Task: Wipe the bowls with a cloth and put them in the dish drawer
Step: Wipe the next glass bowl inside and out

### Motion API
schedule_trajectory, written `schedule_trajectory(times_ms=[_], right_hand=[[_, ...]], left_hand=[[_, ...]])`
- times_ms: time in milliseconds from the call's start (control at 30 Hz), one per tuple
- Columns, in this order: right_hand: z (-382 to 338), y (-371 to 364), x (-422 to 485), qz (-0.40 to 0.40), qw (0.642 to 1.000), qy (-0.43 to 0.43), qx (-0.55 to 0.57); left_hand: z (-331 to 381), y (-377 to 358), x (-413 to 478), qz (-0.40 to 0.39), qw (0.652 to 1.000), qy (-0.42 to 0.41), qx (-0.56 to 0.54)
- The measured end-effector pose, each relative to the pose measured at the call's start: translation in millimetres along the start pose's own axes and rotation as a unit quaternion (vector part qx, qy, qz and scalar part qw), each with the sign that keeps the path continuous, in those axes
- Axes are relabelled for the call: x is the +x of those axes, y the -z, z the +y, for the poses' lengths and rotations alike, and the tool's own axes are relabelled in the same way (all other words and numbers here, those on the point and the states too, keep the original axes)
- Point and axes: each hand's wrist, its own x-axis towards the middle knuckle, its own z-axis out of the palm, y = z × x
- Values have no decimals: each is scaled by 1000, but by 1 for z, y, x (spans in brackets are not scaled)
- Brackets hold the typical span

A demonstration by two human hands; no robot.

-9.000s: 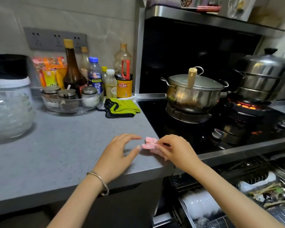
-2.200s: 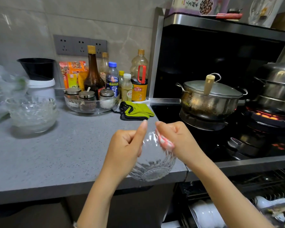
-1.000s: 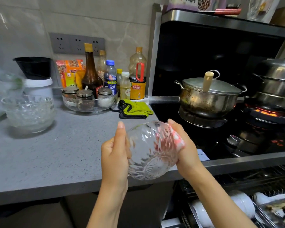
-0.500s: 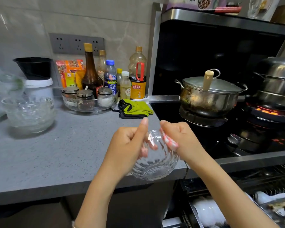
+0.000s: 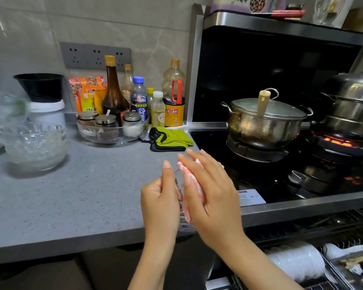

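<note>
L hand (image 5: 159,204) fingers curled on bowl (image 5: 185,227); R hand (image 5: 214,195) fingers flat, pressing cloth (image 5: 189,181). Rotate bowl, keep grip firm, cover whole wall.

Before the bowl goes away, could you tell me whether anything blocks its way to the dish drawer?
Nothing visible does: the drawer stands open, below and right of the bowl.
</note>
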Motion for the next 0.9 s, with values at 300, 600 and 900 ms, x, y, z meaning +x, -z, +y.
schedule_trajectory(times_ms=[300, 600, 900], right_hand=[[-2, -1, 4, -10, 994, -48, 95], [3, 2, 22, -35, 966, -125, 222], [3, 16, 25, -93, 831, -422, 350]], left_hand=[[6, 3, 4, 54, 997, -2, -53], [7, 15, 8, 6, 1000, 2, -29], [7, 37, 16, -54, 995, 35, -77]])
